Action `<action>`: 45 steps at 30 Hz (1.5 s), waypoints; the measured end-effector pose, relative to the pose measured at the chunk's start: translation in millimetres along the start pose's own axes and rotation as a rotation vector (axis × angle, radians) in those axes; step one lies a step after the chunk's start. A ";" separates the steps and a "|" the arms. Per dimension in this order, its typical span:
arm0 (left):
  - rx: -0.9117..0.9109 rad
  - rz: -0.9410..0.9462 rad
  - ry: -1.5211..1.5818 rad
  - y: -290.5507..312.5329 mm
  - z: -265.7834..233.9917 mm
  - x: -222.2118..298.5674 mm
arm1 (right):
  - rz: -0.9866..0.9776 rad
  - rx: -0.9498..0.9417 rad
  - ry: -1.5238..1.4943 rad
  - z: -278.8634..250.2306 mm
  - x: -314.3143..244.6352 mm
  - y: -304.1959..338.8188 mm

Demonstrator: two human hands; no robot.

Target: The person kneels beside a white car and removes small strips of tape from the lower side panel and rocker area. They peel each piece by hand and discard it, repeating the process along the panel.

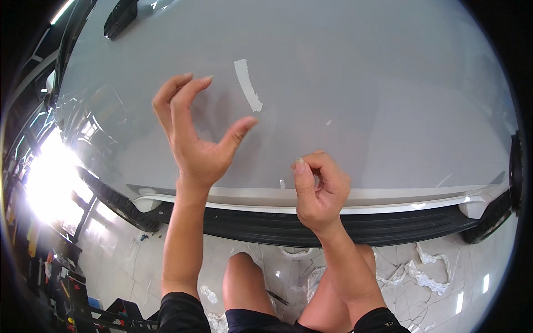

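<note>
A grey car side panel (388, 100) fills most of the head view. Stuck on it is a short, slightly curved white strip (247, 86) that looks like tape, with ragged ends. My left hand (200, 152) is open just left of this strip, thumb and fingers spread apart with nothing between them. Lower and to the right, my right hand (323, 188) is closed in a pinch, thumb against curled forefinger. Whether a small piece sits in that pinch is hidden. Near it on the panel are two tiny pale scraps, one a white bit (282, 183) beside the lower edge.
A black running board (261, 227) juts out below the white sill, between the panel and my knees. Crumpled white film (430, 277) lies on the tiled floor at right. A dark mirror (120, 19) sticks out at upper left. Cluttered racks (72, 294) stand at lower left.
</note>
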State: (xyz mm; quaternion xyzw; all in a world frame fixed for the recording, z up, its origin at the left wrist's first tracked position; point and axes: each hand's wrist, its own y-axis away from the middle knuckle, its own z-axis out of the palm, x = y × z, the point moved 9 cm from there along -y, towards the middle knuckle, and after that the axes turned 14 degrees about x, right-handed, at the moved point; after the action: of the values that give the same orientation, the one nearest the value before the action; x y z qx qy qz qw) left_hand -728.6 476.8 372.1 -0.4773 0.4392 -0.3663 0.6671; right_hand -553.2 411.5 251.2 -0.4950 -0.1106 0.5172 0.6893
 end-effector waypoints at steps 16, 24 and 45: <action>0.072 0.050 -0.162 30.2 23.1 -8.9 | -0.021 -0.015 0.071 10.1 9.4 -1.7; 0.115 0.079 -0.280 33.8 24.3 -3.7 | -0.062 0.008 0.068 10.8 12.1 -0.2; 0.084 0.058 -0.263 27.2 21.8 -3.9 | -0.075 0.004 0.018 6.7 13.8 1.2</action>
State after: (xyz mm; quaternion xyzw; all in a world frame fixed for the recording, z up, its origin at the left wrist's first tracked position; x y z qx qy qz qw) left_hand -707.7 494.7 350.4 -0.4801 0.3458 -0.2992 0.7486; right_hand -552.3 426.7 248.6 -0.4938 -0.1217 0.4867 0.7103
